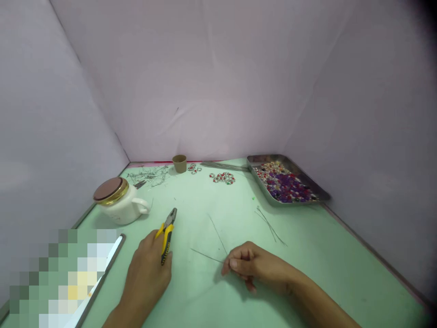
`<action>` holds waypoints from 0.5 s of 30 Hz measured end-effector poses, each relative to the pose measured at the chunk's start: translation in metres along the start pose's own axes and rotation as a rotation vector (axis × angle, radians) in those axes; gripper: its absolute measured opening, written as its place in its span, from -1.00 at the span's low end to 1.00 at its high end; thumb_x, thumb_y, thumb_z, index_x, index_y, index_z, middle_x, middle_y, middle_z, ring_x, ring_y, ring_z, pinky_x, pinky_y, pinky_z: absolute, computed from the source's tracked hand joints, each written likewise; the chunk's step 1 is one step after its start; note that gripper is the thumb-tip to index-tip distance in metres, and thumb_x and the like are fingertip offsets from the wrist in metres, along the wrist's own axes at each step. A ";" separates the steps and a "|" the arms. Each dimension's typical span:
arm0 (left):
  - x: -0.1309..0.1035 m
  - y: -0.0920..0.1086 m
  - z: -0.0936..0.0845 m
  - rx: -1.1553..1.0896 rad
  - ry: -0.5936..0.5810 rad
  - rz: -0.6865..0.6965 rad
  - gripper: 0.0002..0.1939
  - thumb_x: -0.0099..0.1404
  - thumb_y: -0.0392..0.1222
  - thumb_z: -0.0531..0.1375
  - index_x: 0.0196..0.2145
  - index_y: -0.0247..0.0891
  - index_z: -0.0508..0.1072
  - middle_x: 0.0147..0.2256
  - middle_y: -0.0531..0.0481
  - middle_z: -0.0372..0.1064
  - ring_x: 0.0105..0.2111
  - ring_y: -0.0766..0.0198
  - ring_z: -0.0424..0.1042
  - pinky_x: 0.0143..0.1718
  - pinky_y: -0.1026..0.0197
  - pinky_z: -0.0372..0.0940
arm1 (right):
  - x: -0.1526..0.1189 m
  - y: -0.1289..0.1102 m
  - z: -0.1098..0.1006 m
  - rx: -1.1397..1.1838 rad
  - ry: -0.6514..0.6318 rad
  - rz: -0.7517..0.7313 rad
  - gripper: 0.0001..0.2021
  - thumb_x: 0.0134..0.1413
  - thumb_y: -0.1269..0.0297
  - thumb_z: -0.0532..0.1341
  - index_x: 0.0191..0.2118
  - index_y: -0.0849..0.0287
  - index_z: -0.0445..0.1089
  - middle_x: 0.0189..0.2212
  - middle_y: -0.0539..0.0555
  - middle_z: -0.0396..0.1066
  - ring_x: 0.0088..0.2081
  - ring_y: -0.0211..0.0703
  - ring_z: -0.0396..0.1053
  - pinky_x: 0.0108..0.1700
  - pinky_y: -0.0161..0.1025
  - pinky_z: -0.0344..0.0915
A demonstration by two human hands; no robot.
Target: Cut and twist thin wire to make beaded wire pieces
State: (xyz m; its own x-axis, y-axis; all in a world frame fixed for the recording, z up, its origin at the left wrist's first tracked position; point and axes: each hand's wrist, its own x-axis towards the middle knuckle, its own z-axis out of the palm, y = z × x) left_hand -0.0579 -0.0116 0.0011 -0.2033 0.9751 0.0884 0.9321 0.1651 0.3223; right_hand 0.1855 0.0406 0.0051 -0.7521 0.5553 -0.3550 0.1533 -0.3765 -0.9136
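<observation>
My left hand [146, 271] rests on the green table and grips yellow-handled pliers [167, 234], whose jaws point away from me. My right hand [251, 266] lies to the right with its fingers pinched on a thin metal wire [206, 255] that runs out to the left over the table. A second thin wire [217, 233] lies on the table just beyond my right hand's fingertips.
A white lidded mug [118, 202] stands at the left. A metal tray [321, 193] of coloured beads sits at the back right. Bead rings [223, 177], a small brown cup [179, 163], wire scraps [150, 175] and loose wires [269, 225] lie about.
</observation>
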 end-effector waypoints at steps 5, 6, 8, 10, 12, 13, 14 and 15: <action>-0.006 0.007 0.002 0.028 0.016 0.041 -0.68 0.11 -0.24 0.01 -0.15 -0.31 0.29 -0.08 -0.19 0.18 -0.13 0.07 0.19 -0.14 0.04 0.13 | -0.005 -0.002 -0.001 -0.154 -0.044 -0.018 -0.65 -0.10 0.08 0.15 -0.40 0.34 0.44 -0.68 -0.07 0.10 -0.69 -0.46 0.01 -0.66 -0.43 0.10; -0.008 0.009 0.002 0.001 0.027 0.044 -0.68 0.11 -0.23 0.02 -0.15 -0.32 0.30 -0.09 -0.20 0.20 -0.11 0.05 0.18 -0.13 0.02 0.11 | -0.005 -0.002 0.000 -0.189 -0.066 -0.022 -0.65 -0.09 0.08 0.14 -0.40 0.33 0.43 -0.62 -0.03 0.16 -0.68 -0.46 0.05 -0.66 -0.43 0.09; -0.010 0.010 -0.002 -0.116 0.083 0.056 -0.71 0.13 -0.25 0.00 -0.17 -0.30 0.32 -0.09 -0.20 0.21 -0.08 0.06 0.15 -0.10 0.00 0.08 | -0.005 -0.003 0.003 -0.227 -0.134 0.011 -0.67 -0.08 0.10 0.12 -0.46 0.33 0.43 -0.54 0.03 0.22 -0.68 -0.47 0.07 -0.66 -0.44 0.06; -0.012 0.013 -0.010 -0.359 0.147 0.085 -0.72 0.18 -0.25 -0.04 -0.18 -0.28 0.33 -0.12 -0.17 0.24 -0.09 0.14 0.17 -0.09 0.07 0.09 | -0.005 -0.002 0.008 -0.264 -0.200 0.054 -0.69 -0.10 0.14 0.13 -0.55 0.33 0.40 -0.57 0.03 0.23 -0.68 -0.46 0.07 -0.67 -0.45 0.05; -0.016 0.018 -0.020 -0.680 0.065 0.069 -0.75 0.19 -0.19 -0.04 -0.29 -0.30 0.37 -0.23 -0.14 0.30 -0.23 0.23 0.26 -0.21 0.19 0.17 | -0.006 0.002 0.012 -0.324 -0.250 0.126 -0.73 -0.12 0.21 0.12 -0.61 0.32 0.37 -0.65 0.00 0.21 -0.68 -0.44 0.06 -0.67 -0.45 0.05; -0.018 0.022 -0.024 -0.820 -0.078 0.028 -0.74 0.19 -0.16 -0.04 -0.33 -0.32 0.39 -0.34 -0.11 0.33 -0.36 0.28 0.28 -0.33 0.25 0.20 | -0.006 0.005 0.014 -0.364 -0.263 0.166 -0.75 -0.13 0.25 0.12 -0.64 0.31 0.35 -0.69 -0.01 0.19 -0.69 -0.43 0.06 -0.67 -0.45 0.05; -0.021 0.025 -0.027 -0.928 -0.249 -0.016 -0.72 0.18 -0.13 -0.03 -0.35 -0.35 0.40 -0.46 -0.06 0.31 -0.47 0.33 0.26 -0.44 0.29 0.19 | -0.008 0.009 0.015 -0.406 -0.261 0.203 -0.77 -0.14 0.29 0.11 -0.65 0.29 0.34 -0.72 -0.02 0.17 -0.70 -0.43 0.06 -0.67 -0.45 0.06; -0.024 0.028 -0.028 -1.004 -0.410 -0.047 -0.71 0.16 -0.13 -0.01 -0.37 -0.37 0.42 -0.54 -0.02 0.28 -0.55 0.38 0.22 -0.51 0.32 0.16 | -0.009 0.014 0.016 -0.446 -0.247 0.233 -0.79 -0.15 0.31 0.11 -0.66 0.28 0.33 -0.74 -0.03 0.16 -0.71 -0.42 0.06 -0.68 -0.45 0.05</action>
State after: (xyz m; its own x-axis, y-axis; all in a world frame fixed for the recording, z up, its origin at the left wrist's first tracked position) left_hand -0.0353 -0.0344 0.0342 0.0568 0.9770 -0.2056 0.2178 0.1888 0.9576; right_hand 0.1841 0.0186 -0.0012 -0.7855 0.2850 -0.5494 0.5493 -0.0881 -0.8310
